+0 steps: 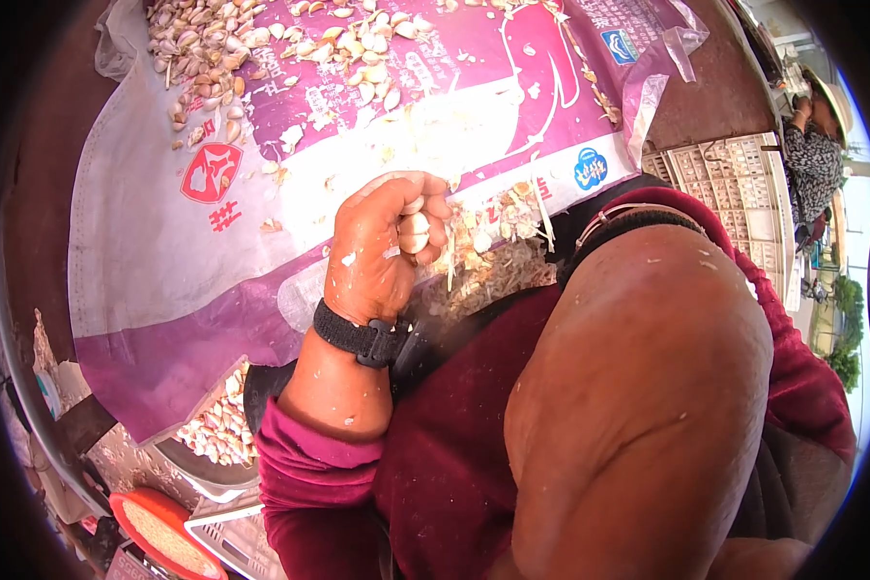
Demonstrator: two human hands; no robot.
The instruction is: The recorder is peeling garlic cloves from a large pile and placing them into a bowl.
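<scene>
Closest to the lens, a bare right forearm [638,406] looms large with a few pale flecks on its skin; its right hand appears to run out of frame, so I cannot tell whether that is spread or closed. Below it, the left hand [369,251], black strap [358,334] at the wrist, curls its fingers around a few pale garlic cloves [414,233]. These should be light and firm, probably a little slick wherever the skin is off, and easily bruised by a hard squeeze; the plump sides look the best place to pinch, leaving the narrow tips free for working the skin. Dry peelings and stalks [498,253] lie just beside that hand. Under everything spreads a purple-and-white printed sheet [155,213], likely slippery, with a heap of unpeeled cloves [198,43] toward its far left and looser ones [369,72] beside it. Farther right stand white crates [730,188], and beyond them a person in a patterned top [812,169].
</scene>
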